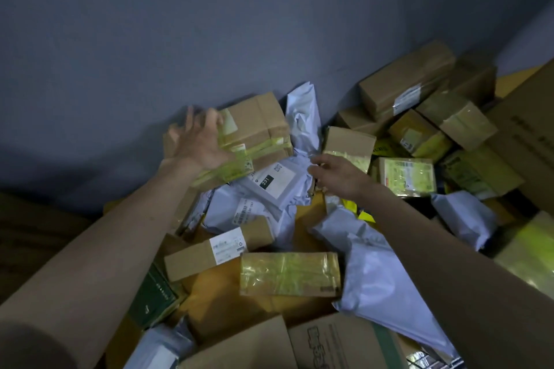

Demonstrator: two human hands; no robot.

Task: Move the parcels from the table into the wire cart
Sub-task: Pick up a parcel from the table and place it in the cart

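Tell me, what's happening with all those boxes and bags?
A person is sorting through a big heap of parcels piled against a grey wall. Their left hand is spread over the side of a brown taped box at the back of the heap, fingers fairly straight, not yet a firm grip. Their right hand reaches toward a white mailing bag with a label reading 231, fingers loosely curled and holding nothing. More boxes and bags lie all around. No cart shows in the picture.
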